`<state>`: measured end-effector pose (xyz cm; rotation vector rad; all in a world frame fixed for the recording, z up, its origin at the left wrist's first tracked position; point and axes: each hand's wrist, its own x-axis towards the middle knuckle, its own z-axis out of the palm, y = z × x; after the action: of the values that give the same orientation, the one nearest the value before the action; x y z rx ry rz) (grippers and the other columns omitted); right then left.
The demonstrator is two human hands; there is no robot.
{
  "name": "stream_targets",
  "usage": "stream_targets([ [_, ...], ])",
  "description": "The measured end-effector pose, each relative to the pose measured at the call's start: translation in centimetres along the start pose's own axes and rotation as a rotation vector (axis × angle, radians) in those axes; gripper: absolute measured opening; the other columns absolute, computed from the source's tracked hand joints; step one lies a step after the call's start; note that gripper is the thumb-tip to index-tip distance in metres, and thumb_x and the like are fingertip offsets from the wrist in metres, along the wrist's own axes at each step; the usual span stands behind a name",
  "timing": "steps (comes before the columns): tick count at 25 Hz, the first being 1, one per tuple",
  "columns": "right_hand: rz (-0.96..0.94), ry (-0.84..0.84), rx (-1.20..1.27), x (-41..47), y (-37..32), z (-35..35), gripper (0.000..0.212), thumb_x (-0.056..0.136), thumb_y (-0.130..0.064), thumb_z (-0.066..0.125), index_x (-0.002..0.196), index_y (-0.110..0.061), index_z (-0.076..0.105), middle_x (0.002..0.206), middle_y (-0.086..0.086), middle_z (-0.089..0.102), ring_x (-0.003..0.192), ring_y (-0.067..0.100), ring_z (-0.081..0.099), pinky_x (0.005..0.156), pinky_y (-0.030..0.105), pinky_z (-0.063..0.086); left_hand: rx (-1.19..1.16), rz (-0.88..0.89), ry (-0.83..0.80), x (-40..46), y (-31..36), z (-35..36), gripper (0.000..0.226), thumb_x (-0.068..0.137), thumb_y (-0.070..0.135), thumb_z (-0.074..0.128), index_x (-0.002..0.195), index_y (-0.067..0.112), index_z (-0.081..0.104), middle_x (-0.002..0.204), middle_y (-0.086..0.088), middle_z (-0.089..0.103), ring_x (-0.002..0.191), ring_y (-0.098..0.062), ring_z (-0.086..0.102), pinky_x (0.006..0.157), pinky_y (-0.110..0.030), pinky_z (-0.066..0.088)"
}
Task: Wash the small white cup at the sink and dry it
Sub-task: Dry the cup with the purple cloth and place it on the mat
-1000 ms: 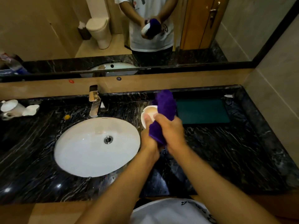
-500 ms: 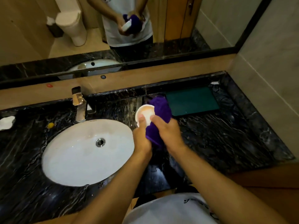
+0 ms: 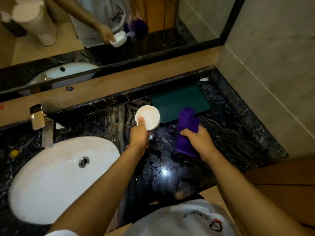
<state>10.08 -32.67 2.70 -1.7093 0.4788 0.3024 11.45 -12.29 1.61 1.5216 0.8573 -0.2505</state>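
My left hand (image 3: 139, 135) holds the small white cup (image 3: 148, 117) above the black marble counter, its mouth facing me and my thumb lying over the rim. My right hand (image 3: 200, 141) grips a purple cloth (image 3: 186, 128) a short way to the right of the cup. Cloth and cup are apart, not touching. The oval white sink (image 3: 56, 178) lies to the lower left, with a metal faucet (image 3: 40, 121) behind it.
A dark green mat (image 3: 180, 101) lies on the counter behind the cloth. The marble counter (image 3: 230, 133) ends at a beige wall on the right. A mirror runs along the back. A small yellow object (image 3: 15, 152) sits left of the sink. Water drops shine on the counter.
The purple cloth has come off the cup. My right hand moved right with the cloth while my left hand kept the cup. The camera view shifted to the right.
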Motion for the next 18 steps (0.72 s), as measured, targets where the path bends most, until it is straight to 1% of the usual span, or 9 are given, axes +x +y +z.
stream_targets([
  [1,-0.001,0.026,-0.019,1.9,-0.4,-1.1,0.018,0.079,-0.013,0.075,0.095,-0.020,0.069,0.088,0.000,0.073,0.077,0.017,0.067,0.063,0.022,0.052,0.080,0.030,-0.032,0.8,0.4,1.0,0.070,0.101,0.065,0.033,0.102,0.003,0.064,0.058,-0.002,0.051,0.046,-0.015,0.042,0.041,-0.020,0.030],
  [3,-0.043,0.046,-0.102,6.1,-1.3,-3.2,0.039,0.077,-0.012,0.076,0.114,-0.020,0.064,0.104,0.006,0.070,0.091,0.023,0.067,0.077,0.030,0.055,0.221,0.065,-0.096,2.6,1.2,3.4,0.075,0.101,0.063,0.036,0.104,-0.005,0.068,0.059,-0.005,0.055,0.049,-0.018,0.046,0.044,-0.021,0.031],
  [5,-0.092,0.027,-0.289,10.8,-2.3,-5.0,0.058,0.075,-0.018,0.078,0.129,-0.018,0.057,0.120,0.012,0.063,0.104,0.026,0.062,0.091,0.036,0.053,0.319,0.066,-0.130,4.5,2.1,6.2,0.077,0.101,0.062,0.037,0.103,-0.008,0.069,0.057,-0.006,0.056,0.049,-0.018,0.048,0.045,-0.022,0.032],
  [7,-0.111,-0.011,-0.435,15.1,-3.4,-6.2,0.071,0.077,-0.027,0.077,0.141,-0.021,0.047,0.131,0.013,0.051,0.112,0.026,0.055,0.097,0.034,0.046,0.397,0.074,-0.117,6.8,2.9,8.4,0.077,0.102,0.062,0.035,0.094,-0.006,0.071,0.058,-0.005,0.058,0.051,-0.017,0.051,0.047,-0.024,0.033],
  [8,-0.128,-0.025,-0.488,17.1,-3.8,-6.5,0.074,0.079,-0.030,0.076,0.145,-0.021,0.043,0.133,0.014,0.047,0.115,0.028,0.054,0.097,0.033,0.043,0.442,0.089,-0.103,7.9,3.2,9.2,0.077,0.102,0.062,0.034,0.083,-0.003,0.071,0.057,-0.005,0.058,0.052,-0.018,0.051,0.048,-0.026,0.033],
  [10,-0.189,-0.045,-0.583,20.0,-4.3,-6.4,0.077,0.082,-0.034,0.073,0.150,-0.021,0.039,0.134,0.016,0.045,0.118,0.035,0.054,0.097,0.037,0.044,0.527,0.123,-0.092,9.5,3.7,10.0,0.076,0.102,0.062,0.032,0.064,0.005,0.065,0.057,-0.008,0.059,0.054,-0.022,0.053,0.051,-0.028,0.035],
  [14,-0.184,-0.114,-0.750,24.4,-4.0,-5.0,0.082,0.083,-0.044,0.070,0.152,-0.020,0.033,0.141,0.016,0.040,0.121,0.041,0.053,0.098,0.050,0.050,0.605,0.083,-0.032,12.6,3.8,10.5,0.071,0.101,0.063,0.033,0.064,0.009,0.061,0.061,-0.009,0.061,0.057,-0.022,0.055,0.054,-0.030,0.038],
  [16,-0.132,-0.147,-0.857,25.3,-3.7,-4.1,0.084,0.083,-0.050,0.070,0.151,-0.018,0.032,0.144,0.016,0.038,0.123,0.042,0.051,0.098,0.051,0.050,0.604,0.064,-0.013,13.5,3.7,10.5,0.070,0.101,0.063,0.034,0.063,0.011,0.061,0.061,-0.008,0.062,0.057,-0.022,0.056,0.054,-0.030,0.040],
  [18,-0.157,-0.089,-0.994,25.1,-3.4,-3.7,0.084,0.083,-0.055,0.068,0.149,-0.014,0.036,0.145,0.018,0.038,0.129,0.042,0.044,0.104,0.052,0.045,0.610,0.068,-0.016,13.9,3.6,10.4,0.071,0.101,0.063,0.035,0.061,0.011,0.061,0.058,-0.008,0.061,0.056,-0.024,0.057,0.054,-0.030,0.040],
])
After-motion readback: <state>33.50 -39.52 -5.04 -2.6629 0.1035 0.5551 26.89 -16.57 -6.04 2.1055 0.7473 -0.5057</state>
